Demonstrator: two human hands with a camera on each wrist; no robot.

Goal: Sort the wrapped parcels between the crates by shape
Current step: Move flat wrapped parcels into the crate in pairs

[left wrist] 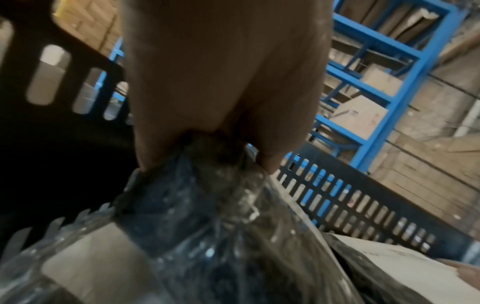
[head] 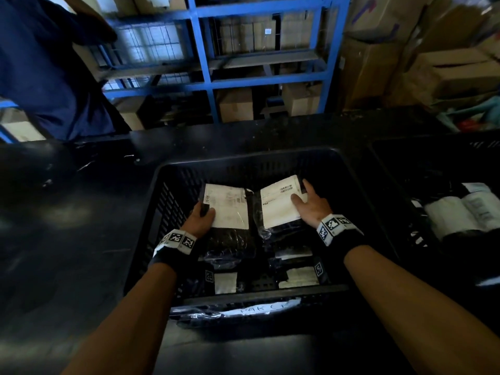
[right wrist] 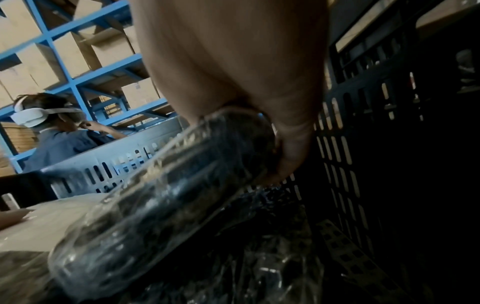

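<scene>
Blue racking behind; over the black crate your left hand and right hand each grip a flat labelled parcel by its outer edge, labels up, likely to compare shapes.

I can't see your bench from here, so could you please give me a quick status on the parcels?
Both hands in the middle crate. Left hand grips one flat labelled parcel, right hand grips another. More parcels underneath; nothing blocking.
</scene>
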